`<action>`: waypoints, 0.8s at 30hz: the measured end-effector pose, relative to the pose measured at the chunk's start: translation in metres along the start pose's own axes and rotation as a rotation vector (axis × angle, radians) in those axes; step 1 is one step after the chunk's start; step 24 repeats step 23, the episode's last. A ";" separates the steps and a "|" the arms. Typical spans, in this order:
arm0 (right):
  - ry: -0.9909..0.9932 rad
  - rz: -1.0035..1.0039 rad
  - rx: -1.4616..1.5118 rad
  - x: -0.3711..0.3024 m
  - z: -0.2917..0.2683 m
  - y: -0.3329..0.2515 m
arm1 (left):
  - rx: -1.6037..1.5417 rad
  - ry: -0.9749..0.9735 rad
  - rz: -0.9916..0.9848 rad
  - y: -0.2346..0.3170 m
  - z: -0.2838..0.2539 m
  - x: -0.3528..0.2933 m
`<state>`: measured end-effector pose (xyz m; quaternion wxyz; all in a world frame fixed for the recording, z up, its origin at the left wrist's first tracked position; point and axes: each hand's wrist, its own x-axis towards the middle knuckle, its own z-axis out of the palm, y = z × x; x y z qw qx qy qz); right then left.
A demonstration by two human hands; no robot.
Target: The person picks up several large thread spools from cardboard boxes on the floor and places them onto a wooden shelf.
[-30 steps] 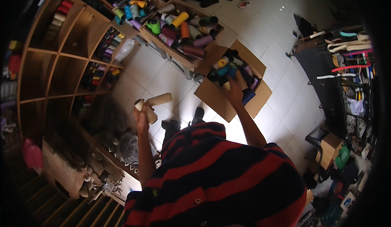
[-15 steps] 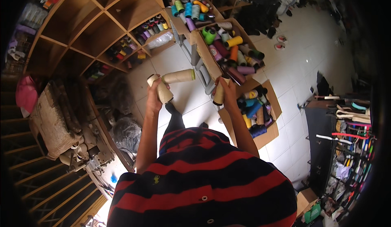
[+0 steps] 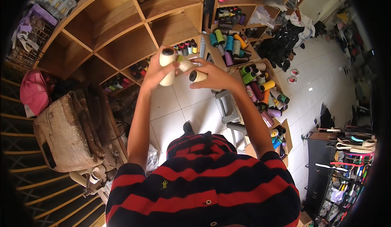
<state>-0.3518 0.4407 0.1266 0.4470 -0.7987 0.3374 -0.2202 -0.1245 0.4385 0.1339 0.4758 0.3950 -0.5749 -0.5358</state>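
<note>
My left hand [image 3: 154, 73] is closed around a cream thread spool [image 3: 167, 71], held upright with its dark core end up. A second cream spool with a green end [image 3: 185, 64] sits tilted between my hands, against the left fingers; whether the right fingers also touch it, I cannot tell. My right hand [image 3: 216, 78] is wrapped round a third cream spool [image 3: 199, 77], its dark core end pointing left. Both arms reach forward over the tiled floor, in front of a wooden shelf [image 3: 151, 34] with square compartments. Small coloured thread spools [image 3: 188, 48] stand in a lower compartment behind my hands.
Open cardboard boxes of mixed coloured spools [image 3: 260, 89] stand at the right, by a grey plastic stool [image 3: 225, 106]. A folded, worn brown cover [image 3: 67, 133] and pink cap [image 3: 36, 89] lie at the left. A dark cabinet [image 3: 321, 166] is far right.
Both hands have risen and moved forward toward the shelf, the right one also leftward, so they are now close together. The same cream spools are still held. The view has tilted up toward the shelves.
</note>
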 end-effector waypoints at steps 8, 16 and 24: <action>0.219 -0.054 -0.126 0.077 -0.001 0.010 | 0.014 0.076 0.100 0.018 -0.041 0.047; 0.244 -0.070 0.134 0.128 -0.045 0.047 | -0.131 0.420 0.029 -0.006 -0.062 0.103; 0.259 -0.162 0.208 0.203 -0.108 0.113 | -0.042 0.384 0.009 -0.034 -0.072 0.191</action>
